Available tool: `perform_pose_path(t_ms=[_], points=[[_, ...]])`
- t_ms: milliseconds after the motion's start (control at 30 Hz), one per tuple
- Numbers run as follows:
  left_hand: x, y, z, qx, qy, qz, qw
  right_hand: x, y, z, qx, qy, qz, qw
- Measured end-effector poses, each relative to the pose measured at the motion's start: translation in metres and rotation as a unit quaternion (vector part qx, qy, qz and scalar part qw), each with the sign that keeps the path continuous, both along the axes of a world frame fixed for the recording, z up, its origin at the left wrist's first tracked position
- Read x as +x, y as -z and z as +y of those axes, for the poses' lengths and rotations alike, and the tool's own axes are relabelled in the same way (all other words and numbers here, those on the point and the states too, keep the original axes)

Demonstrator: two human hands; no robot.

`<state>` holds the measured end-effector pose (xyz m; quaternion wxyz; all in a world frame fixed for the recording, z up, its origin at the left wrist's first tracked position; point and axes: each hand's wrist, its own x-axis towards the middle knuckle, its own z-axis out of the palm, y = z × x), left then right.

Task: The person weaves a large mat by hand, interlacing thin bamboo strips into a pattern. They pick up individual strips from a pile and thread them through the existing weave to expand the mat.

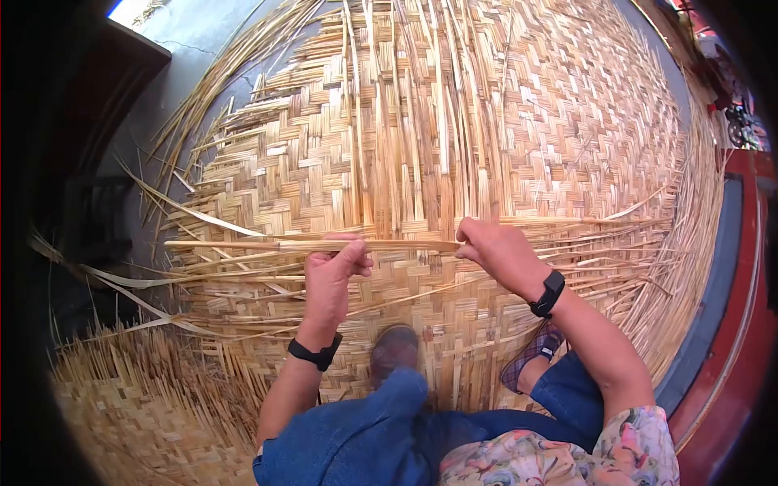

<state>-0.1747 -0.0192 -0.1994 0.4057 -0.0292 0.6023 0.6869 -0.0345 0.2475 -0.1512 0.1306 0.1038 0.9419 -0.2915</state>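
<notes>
Bamboo strip, pale and flat, lies level across the middle of the view, held just above the mat by both hands. Its left end juts out free past the left hand, over the mat's ragged left edge; its right end meets the right hand.

The left hand grips the strip near its middle, thumb on top and fingers curled under, pinching it. The right hand closes on the strip's right end, its fingers bunched together; whether it pinches only this strip or another sliver too is hard to tell, since the knuckles hide the tips. Each wrist wears a black band.

Under the hands spreads the mat, a wide herringbone weave of the same pale strips, filling most of the view. Above the hands a sheaf of loose strips runs up the mat unwoven (long, thin, lying close side by side). More loose ends fan out at the right edge and at the lower left, where they bristle like a fringe.

The person sits on the mat in blue jeans and a flowered top. One shoe rests on the weave between the arms, and a checked slipper shows below the right wrist.

Grey floor shows at the upper left beyond the mat, and a red board runs down the right side.
</notes>
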Motion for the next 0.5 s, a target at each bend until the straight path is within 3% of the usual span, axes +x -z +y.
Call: perform_pose_path(t_ms=[33,133,167,300,400,467,500], points=[[-0.004,0.0,0.003,-0.035,0.035,0.049,0.998,-0.003,0.0,-0.001,0.032,-0.029,-0.104,0.994],[-0.017,-0.031,0.039,-0.023,0.071,0.112,0.991,-0.009,0.022,0.014,0.006,-0.034,-0.002,0.999],[-0.025,-0.032,0.049,-0.067,0.089,0.163,0.98,-0.017,0.025,0.024,-0.047,0.038,0.024,0.998],[-0.058,0.043,0.074,-0.212,0.27,0.256,0.904,-0.046,0.025,0.039,-0.168,0.196,0.034,0.965],[-0.056,0.077,0.096,-0.259,0.21,0.422,0.843,-0.051,0.053,0.035,-0.277,0.234,0.073,0.929],[-0.062,0.056,0.1,-0.168,0.164,0.181,0.955,-0.054,0.067,0.034,-0.267,0.243,0.065,0.93],[-0.065,0.043,0.101,-0.12,0.133,0.054,0.982,-0.059,0.07,0.032,-0.276,0.261,0.077,0.922]])
